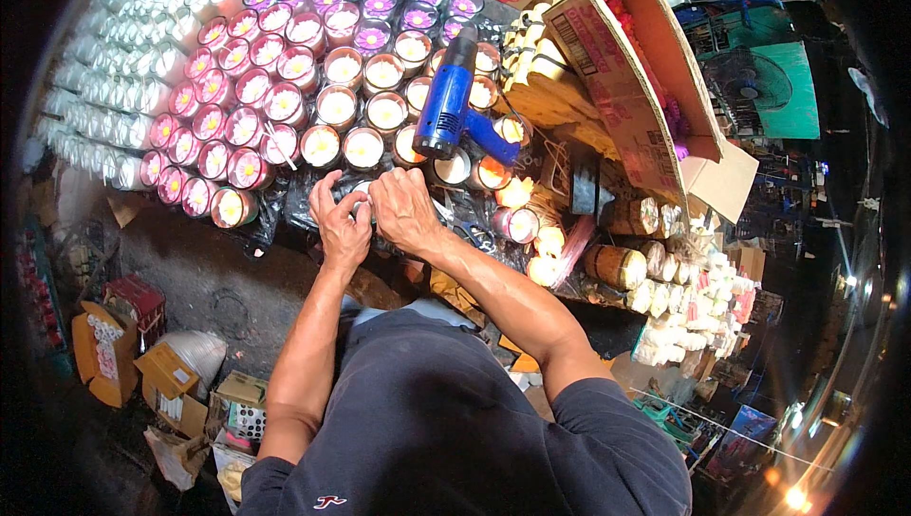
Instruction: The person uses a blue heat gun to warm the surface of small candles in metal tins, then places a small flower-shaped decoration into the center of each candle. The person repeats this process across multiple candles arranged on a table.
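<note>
Head view: left hand (343, 224) and right hand (406, 209) meet at a pale cup (356, 187), mostly hidden, near the surface (298, 205) edge. Fingers curled narrow; cannot tell what they grip. Heat gun (448, 98) lies across candles (363, 148), probably for easy reach; close packing likely saves room.

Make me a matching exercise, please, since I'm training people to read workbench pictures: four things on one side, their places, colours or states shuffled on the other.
Things
1. Left hand and right hand
2. Heat gun
3. Cardboard box
4. Purple flowers

Descriptions
A. Brown and open, on the right of the flower-filled glasses
B. In glasses near the picture's top edge
C. Close together, at the near side of the glasses
D. Blue, with a dark nozzle

Right pairs: 1-C, 2-D, 3-A, 4-B
</note>
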### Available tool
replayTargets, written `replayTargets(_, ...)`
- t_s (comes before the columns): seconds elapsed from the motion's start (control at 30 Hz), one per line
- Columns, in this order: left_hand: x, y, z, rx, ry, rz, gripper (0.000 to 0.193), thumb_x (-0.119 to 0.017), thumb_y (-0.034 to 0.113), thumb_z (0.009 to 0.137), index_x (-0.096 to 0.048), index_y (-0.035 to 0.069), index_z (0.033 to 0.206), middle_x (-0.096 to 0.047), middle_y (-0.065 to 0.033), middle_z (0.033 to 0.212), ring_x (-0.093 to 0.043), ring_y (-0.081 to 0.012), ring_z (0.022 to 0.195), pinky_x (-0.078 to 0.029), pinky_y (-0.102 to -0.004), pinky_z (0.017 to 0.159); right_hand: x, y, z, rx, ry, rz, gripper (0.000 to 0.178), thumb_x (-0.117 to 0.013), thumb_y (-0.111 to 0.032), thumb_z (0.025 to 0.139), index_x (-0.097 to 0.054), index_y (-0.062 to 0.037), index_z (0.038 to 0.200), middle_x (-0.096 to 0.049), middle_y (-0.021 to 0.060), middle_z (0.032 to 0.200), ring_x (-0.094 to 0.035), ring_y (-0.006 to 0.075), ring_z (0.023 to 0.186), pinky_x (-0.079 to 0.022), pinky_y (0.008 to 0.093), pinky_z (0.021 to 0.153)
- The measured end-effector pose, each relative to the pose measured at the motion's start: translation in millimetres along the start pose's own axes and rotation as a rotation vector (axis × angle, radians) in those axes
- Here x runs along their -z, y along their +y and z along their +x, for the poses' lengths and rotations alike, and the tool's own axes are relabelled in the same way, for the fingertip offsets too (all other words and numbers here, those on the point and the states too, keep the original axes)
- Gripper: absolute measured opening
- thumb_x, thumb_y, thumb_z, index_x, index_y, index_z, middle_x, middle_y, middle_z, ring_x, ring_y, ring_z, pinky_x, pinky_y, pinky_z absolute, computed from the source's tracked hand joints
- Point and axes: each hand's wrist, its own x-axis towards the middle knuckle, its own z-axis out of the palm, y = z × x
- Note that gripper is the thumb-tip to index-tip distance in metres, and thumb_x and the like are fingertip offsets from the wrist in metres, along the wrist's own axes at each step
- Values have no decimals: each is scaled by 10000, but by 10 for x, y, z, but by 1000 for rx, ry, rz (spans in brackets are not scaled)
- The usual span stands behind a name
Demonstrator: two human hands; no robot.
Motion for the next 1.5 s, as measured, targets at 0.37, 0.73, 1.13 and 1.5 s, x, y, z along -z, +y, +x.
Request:
replayTargets(0.37, -2, -82, 2, -22, -1, 10, 119, -789, 126, 854, -786, 50, 946, -568, -204, 1489, -494, -425, 1397, -390, -539, 1185, 1676, -439, -28, -98, -15, 285, 166, -799, -66, 896, -682, -43, 1012, -641, 120, 950, -632, 327, 911, -508, 445, 837)
replayTargets(0.73, -9, -81, 3, 33, -50, 32, 99, -779, 142, 883, -789, 66, 947, -549, -208, 1510, -483, -414, 1417, -393, -504, 1192, 3827, 2435, -86, -625, -112, -116, 480, -542, -57, 967, -646, 78, 1415, -650, 306, 1445, -599, 435, 1382, -455, 443, 1203)
replayTargets(1.13, 27, 12, -33, 71, -3, 6, 86, -782, 124, 869, -784, 62, 929, -573, -218, 1458, -519, -418, 1363, -412, -510, 1157, 3482, 3114, 437, -829, -448, -139, 817, -704, 5, 820, -494, -52, 1608, -734, 295, 1253, -731, 390, 1199, -606, 487, 953)
replayTargets(1.5, -10, 0, -41, 80, -33, -67, 107, -783, 101, 867, -783, 41, 955, -579, -221, 1433, -539, -415, 1336, -439, -498, 1135, 3371, 3460, 334, -618, -31, -187, 524, -718, -169, 867, -700, 22, 1355, -779, 247, 990, -765, 374, 909, -600, 447, 827)
